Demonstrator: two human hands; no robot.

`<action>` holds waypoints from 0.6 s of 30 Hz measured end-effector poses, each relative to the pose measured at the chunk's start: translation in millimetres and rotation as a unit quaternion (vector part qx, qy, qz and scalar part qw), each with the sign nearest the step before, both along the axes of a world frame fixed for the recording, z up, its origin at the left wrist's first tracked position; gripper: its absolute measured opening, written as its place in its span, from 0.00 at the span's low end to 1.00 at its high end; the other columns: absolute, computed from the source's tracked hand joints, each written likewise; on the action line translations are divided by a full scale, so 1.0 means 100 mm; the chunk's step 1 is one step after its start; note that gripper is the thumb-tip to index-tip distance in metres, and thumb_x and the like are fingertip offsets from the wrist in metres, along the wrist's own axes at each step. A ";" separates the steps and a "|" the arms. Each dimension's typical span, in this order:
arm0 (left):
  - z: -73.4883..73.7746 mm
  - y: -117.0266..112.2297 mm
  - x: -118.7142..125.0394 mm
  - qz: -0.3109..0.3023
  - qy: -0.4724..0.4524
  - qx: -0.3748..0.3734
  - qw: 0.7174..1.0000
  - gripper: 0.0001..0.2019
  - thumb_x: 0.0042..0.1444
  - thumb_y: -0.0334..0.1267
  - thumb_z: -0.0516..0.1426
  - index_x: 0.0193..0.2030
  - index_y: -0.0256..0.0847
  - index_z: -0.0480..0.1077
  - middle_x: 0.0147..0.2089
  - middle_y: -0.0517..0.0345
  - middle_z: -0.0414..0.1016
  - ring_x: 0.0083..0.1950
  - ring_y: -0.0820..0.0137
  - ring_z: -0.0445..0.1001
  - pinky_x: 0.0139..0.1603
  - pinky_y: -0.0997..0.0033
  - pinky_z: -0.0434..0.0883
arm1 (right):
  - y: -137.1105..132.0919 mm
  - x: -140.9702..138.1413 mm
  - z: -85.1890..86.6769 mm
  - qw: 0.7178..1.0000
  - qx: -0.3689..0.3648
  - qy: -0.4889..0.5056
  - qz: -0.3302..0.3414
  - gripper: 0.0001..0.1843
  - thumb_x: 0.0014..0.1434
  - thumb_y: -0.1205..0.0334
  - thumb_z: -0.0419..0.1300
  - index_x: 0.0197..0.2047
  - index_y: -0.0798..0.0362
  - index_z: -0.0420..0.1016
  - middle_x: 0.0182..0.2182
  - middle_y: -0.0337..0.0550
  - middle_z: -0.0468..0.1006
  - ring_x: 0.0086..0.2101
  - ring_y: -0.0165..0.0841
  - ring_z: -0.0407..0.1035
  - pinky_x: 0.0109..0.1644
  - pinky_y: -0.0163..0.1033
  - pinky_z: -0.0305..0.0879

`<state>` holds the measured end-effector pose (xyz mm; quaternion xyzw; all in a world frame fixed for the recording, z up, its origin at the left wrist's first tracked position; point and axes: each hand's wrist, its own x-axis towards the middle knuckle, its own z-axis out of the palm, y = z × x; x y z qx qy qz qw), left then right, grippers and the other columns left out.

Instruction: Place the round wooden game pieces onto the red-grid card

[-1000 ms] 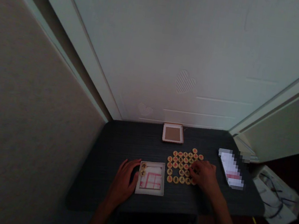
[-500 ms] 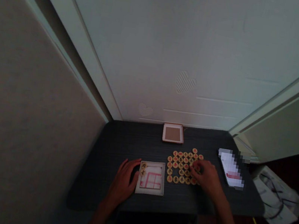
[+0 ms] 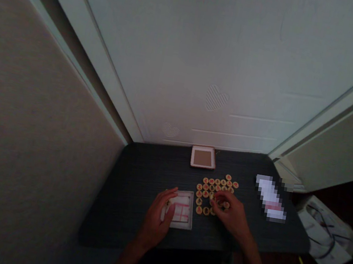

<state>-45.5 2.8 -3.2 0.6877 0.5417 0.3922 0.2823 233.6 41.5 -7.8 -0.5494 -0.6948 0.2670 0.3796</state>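
Round wooden Chinese chess pieces (image 3: pixel 205 187) with red and black characters lie in rough rows on the dark table. My right hand (image 3: pixel 230 212) is over their right part, thumb and fingertips pinched on one chess piece (image 3: pixel 212 197); the hand hides several pieces behind it. My left hand (image 3: pixel 158 218) is at the left side of a shallow white box (image 3: pixel 191 210), thumb apart from the fingers. A pink-lined sheet (image 3: pixel 181 213) shows inside that box. One chess piece (image 3: pixel 168 202) peeks out between the left thumb and fingers.
A second shallow box or lid (image 3: pixel 191 156) with a brown inside stands by the white wall. A phone (image 3: pixel 269 198), blurred out, lies at the table's right. Beyond the right edge is a white container (image 3: pixel 327 236) with cables.
My right hand has moved left over the pieces with a chess piece pinched in it. My left hand has shifted right, over the box's left side, covering pieces there.
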 end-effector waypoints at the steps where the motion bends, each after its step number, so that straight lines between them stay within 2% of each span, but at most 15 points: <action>1: 0.05 -0.02 0.09 -0.001 -0.025 -0.015 1.000 0.15 0.68 0.42 0.51 0.58 0.45 0.69 0.63 0.48 0.72 0.64 0.58 0.70 0.66 0.50 0.67 | -0.03 -0.05 0.03 1.000 0.009 -0.001 0.008 0.09 0.60 0.57 0.63 0.44 0.49 0.75 0.38 0.44 0.81 0.36 0.37 0.77 0.42 0.42 0.75; 4: 0.12 -0.04 0.32 0.000 -0.120 -0.118 0.986 0.16 0.68 0.48 0.51 0.56 0.45 0.71 0.58 0.49 0.78 0.57 0.58 0.77 0.57 0.56 0.75 | -0.10 -0.19 0.12 0.999 0.038 -0.011 0.031 0.09 0.60 0.60 0.62 0.45 0.49 0.74 0.38 0.43 0.81 0.36 0.37 0.76 0.43 0.42 0.74; 7: 0.12 -0.03 0.45 0.014 -0.236 -0.213 0.948 0.20 0.66 0.54 0.53 0.54 0.43 0.72 0.55 0.47 0.80 0.53 0.57 0.80 0.49 0.58 0.79 | -0.17 -0.30 0.20 0.996 0.070 -0.020 0.049 0.10 0.61 0.62 0.61 0.47 0.48 0.73 0.40 0.44 0.81 0.39 0.39 0.76 0.45 0.44 0.74; 13: 0.09 -0.01 0.48 -0.004 -0.361 -0.308 0.880 0.26 0.60 0.59 0.57 0.53 0.39 0.74 0.48 0.44 0.83 0.48 0.55 0.82 0.50 0.52 0.78 | -0.26 -0.44 0.20 0.990 0.112 -0.015 0.080 0.13 0.62 0.66 0.60 0.50 0.46 0.72 0.44 0.45 0.80 0.45 0.40 0.75 0.51 0.47 0.74; 15: 0.10 -0.01 0.49 -0.008 -0.369 -0.316 0.874 0.24 0.59 0.58 0.59 0.51 0.39 0.75 0.47 0.45 0.83 0.47 0.56 0.82 0.51 0.52 0.78 | -0.28 -0.47 0.20 0.990 0.114 -0.019 0.085 0.14 0.62 0.66 0.60 0.51 0.46 0.72 0.44 0.46 0.79 0.46 0.41 0.75 0.51 0.48 0.74; 18: 0.10 0.00 0.51 -0.012 -0.348 -0.304 0.887 0.21 0.57 0.55 0.61 0.48 0.40 0.76 0.47 0.48 0.83 0.47 0.57 0.82 0.52 0.53 0.78 | -0.30 -0.51 0.20 0.988 0.115 -0.026 0.096 0.15 0.63 0.66 0.61 0.52 0.46 0.73 0.45 0.47 0.79 0.46 0.41 0.75 0.51 0.48 0.75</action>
